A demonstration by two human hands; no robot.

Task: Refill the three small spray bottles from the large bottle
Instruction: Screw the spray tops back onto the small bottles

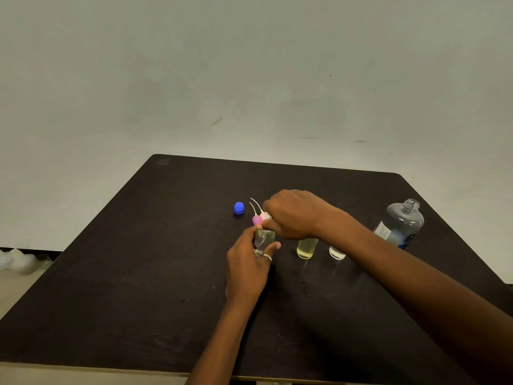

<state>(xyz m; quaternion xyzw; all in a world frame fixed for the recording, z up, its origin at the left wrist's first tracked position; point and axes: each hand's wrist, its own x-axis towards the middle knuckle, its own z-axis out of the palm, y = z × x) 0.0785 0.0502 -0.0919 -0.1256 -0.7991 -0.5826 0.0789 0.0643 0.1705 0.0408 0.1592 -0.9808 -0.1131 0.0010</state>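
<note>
My left hand grips a small clear spray bottle standing near the middle of the dark table. My right hand is curled over its top; what it holds is hidden. Two loose spray heads, one pink and one white, lie just behind with their thin tubes pointing away. A second small bottle with yellowish liquid and a third small clear bottle stand to the right, partly behind my right forearm. The large clear bottle stands uncapped at the right edge.
A blue cap lies on the table left of the spray heads. Crumpled clear plastic sits on the floor beyond the table's left edge. A plain wall rises behind the table.
</note>
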